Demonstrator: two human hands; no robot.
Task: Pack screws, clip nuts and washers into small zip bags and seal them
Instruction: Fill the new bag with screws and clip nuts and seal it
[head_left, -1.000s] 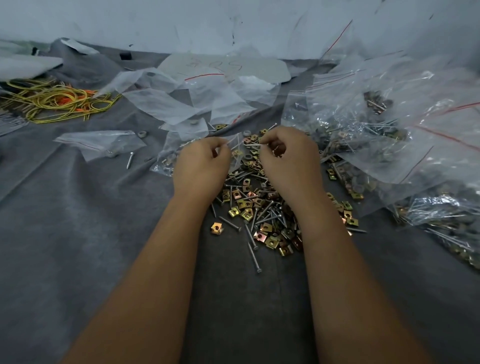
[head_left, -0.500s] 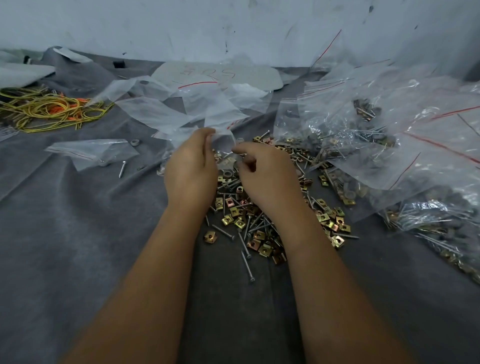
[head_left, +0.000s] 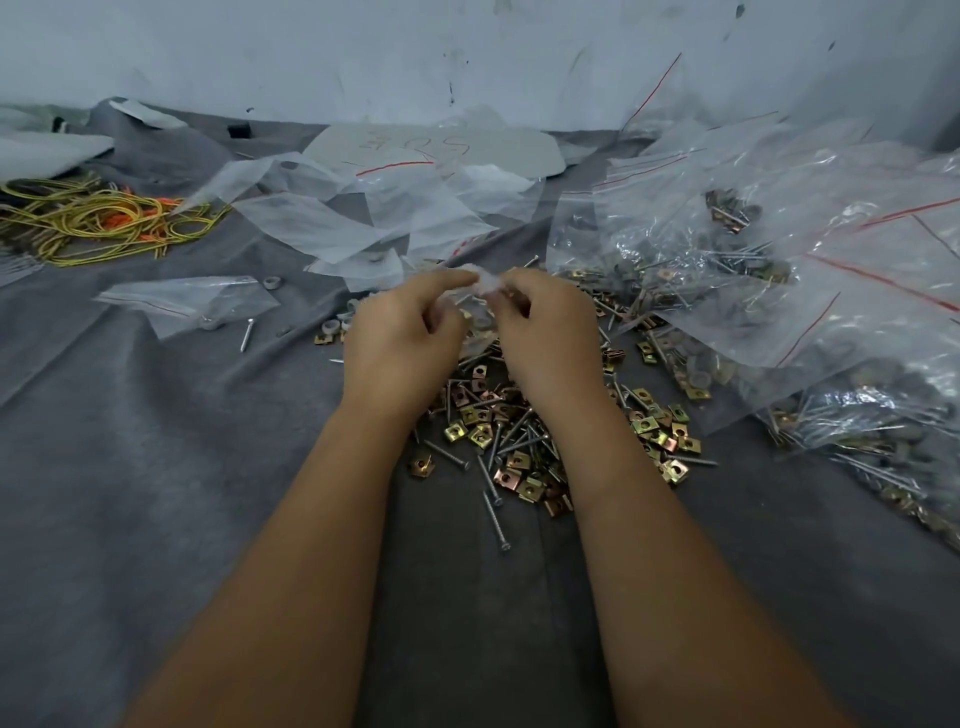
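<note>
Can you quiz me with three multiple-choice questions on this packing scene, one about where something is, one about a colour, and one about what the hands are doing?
1. Where does the tangle of yellow and orange cords lie?
A. far left
B. far right
C. under the forearms

2. What colour is the stripe along the zip bags?
A. blue
B. red
C. green

3. What are the left hand and right hand doing?
A. lying flat on the cloth
B. pinching a small clear bag between them
C. lifting one long screw

Answers: 1 A, the cords sit at the left edge of the grey cloth. 2 B, thin red lines cross the bags. 3 B, fingertips of both hands meet on crumpled clear plastic.
</note>
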